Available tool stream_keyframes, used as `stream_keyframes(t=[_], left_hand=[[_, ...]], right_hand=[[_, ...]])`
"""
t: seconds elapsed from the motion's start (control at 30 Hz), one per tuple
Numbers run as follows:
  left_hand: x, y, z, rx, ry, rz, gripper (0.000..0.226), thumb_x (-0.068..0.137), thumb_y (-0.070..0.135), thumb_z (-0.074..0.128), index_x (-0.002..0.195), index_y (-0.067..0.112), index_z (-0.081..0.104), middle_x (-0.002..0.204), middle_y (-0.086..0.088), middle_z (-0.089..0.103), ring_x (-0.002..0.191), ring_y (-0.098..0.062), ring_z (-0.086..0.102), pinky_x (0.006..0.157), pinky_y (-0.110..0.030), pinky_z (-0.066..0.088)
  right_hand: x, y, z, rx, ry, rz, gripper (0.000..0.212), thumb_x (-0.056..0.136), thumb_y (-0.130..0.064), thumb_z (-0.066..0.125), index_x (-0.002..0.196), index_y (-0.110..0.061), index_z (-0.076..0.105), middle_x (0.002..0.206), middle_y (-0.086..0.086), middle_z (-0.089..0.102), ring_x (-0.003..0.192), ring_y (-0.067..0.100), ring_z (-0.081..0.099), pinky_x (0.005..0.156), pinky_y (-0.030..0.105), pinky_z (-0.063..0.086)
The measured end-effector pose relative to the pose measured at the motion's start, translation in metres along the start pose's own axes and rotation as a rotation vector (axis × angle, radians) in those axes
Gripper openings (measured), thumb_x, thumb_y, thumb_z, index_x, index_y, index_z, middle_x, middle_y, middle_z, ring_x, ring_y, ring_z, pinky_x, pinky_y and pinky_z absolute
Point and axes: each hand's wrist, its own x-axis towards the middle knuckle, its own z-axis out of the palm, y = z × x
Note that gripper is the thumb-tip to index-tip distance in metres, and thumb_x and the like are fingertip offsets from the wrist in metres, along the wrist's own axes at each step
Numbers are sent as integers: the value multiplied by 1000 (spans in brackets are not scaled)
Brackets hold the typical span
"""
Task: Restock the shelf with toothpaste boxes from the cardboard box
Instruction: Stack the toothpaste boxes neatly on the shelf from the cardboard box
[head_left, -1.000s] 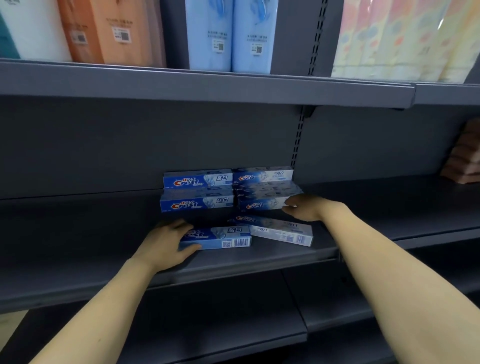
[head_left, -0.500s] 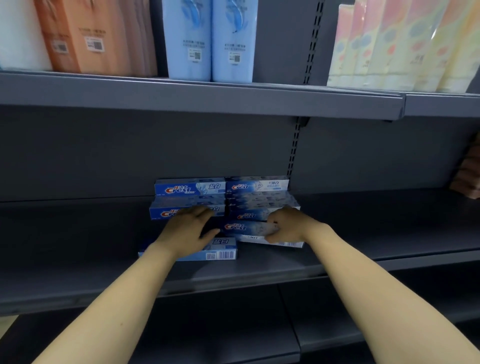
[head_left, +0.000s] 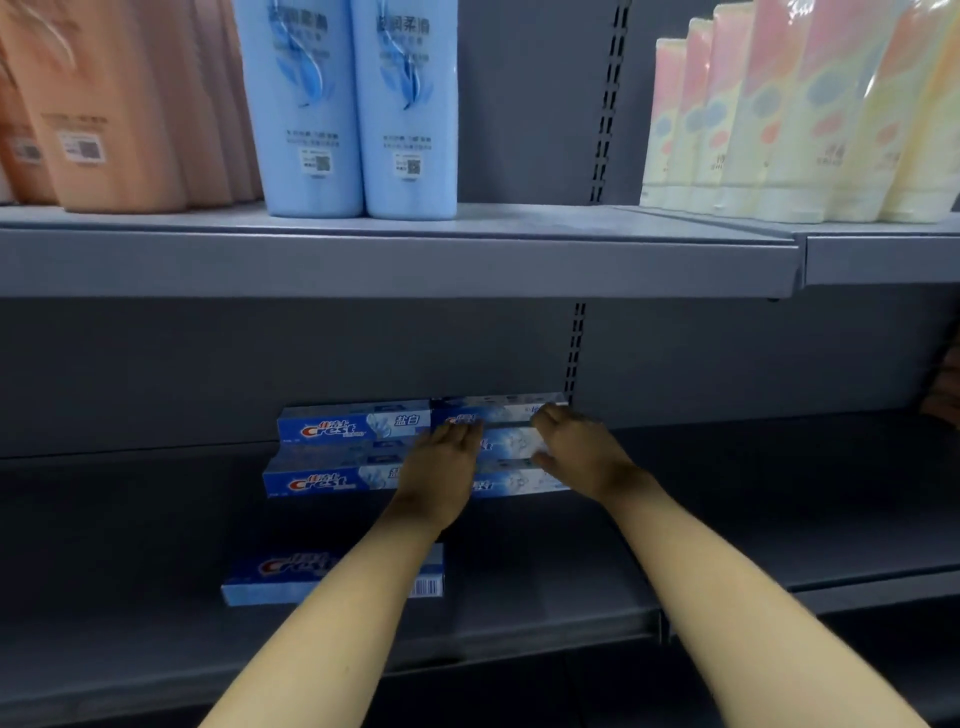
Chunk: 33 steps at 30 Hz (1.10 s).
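Note:
Blue Crest toothpaste boxes stand in two stacks at the back of the grey middle shelf (head_left: 727, 519). The left stack (head_left: 337, 452) is two boxes high. My right hand (head_left: 576, 447) grips the right end of a toothpaste box (head_left: 511, 441) on the right stack. Flat against the front left of that stack lies my left hand (head_left: 447, 457), fingers stretched out and holding nothing. Another toothpaste box (head_left: 280, 577) lies loose near the shelf's front edge, partly hidden by my left forearm. The cardboard box is out of view.
The upper shelf (head_left: 395, 260) carries orange bottles (head_left: 104, 104), two blue bottles (head_left: 353, 104) and pastel tubes (head_left: 779, 130). A slotted upright (head_left: 574, 353) runs behind the right stack. Brownish packs (head_left: 948, 395) sit at the far right. Bare shelf lies either side of the stacks.
My right hand has carried the box from the shelf's front up onto the right stack. My left hand has left the loose front box and moved onto that stack. The camera has moved closer.

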Motion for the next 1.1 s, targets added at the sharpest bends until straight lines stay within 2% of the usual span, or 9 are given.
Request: stream_keyframes(t=[0.1, 0.2, 0.3, 0.43, 0.57, 0.7, 0.83, 1.0, 1.1], left_hand=[[1, 9, 14, -14, -30, 2, 59, 95, 17, 47, 148, 8, 22, 150, -8, 31, 137, -25, 31, 116, -33, 20], [0, 14, 23, 5, 33, -13, 63, 70, 13, 77, 128, 1, 55, 123, -13, 57, 112, -31, 57, 100, -36, 44], [1, 15, 31, -19, 51, -14, 56, 72, 8, 73, 125, -1, 57, 119, -13, 59, 108, -32, 60, 94, -37, 49], [7, 11, 35, 20, 68, -46, 57, 53, 13, 85, 105, 0, 69, 98, -11, 68, 86, -27, 68, 75, -34, 57], [11, 7, 40, -28, 40, -73, 53, 71, 15, 76, 119, -3, 61, 116, -17, 63, 107, -32, 62, 90, -39, 52], [19, 1, 45, -56, 48, -92, 50, 87, 16, 59, 131, -5, 50, 132, -20, 54, 123, -35, 51, 107, -42, 38], [29, -4, 51, -74, 72, -92, 46, 85, 18, 63, 124, -5, 57, 120, -19, 62, 112, -33, 60, 105, -42, 39], [41, -9, 53, -132, 54, -81, 50, 97, 22, 40, 143, 2, 35, 143, -13, 41, 134, -26, 38, 118, -34, 16], [40, -11, 53, -160, 71, -80, 51, 97, 22, 40, 144, 4, 33, 145, -11, 39, 134, -25, 37, 116, -33, 20]], right_hand=[[4, -2, 23, 74, -21, 64, 38, 93, -16, 53, 128, -5, 45, 134, 10, 45, 122, 25, 45, 98, 33, 41], [3, 2, 35, 112, 22, 54, 37, 92, -14, 54, 127, -7, 47, 136, 9, 44, 125, 25, 42, 100, 31, 39], [5, 9, 32, 110, 29, 32, 29, 93, -12, 52, 121, -5, 52, 131, 10, 49, 122, 25, 46, 93, 32, 41], [14, 11, 33, 97, 47, 29, 23, 91, -5, 54, 113, 1, 57, 124, 16, 56, 116, 32, 52, 87, 37, 46], [28, 4, 40, 26, 30, 56, 27, 89, 1, 51, 116, -1, 56, 125, 15, 54, 117, 30, 50, 88, 35, 45], [39, 5, 47, -1, 15, 77, 32, 90, 1, 50, 121, -5, 52, 129, 12, 52, 118, 27, 49, 92, 34, 44], [50, 5, 51, -9, 6, 86, 35, 89, 2, 50, 124, -1, 51, 131, 15, 51, 121, 29, 48, 94, 36, 45], [63, 7, 51, -23, -27, 121, 38, 87, 5, 52, 125, 1, 49, 134, 17, 48, 121, 31, 48, 92, 36, 45], [67, 9, 55, -27, 0, 109, 41, 83, 8, 54, 124, 4, 51, 132, 20, 50, 119, 34, 50, 90, 39, 48]])
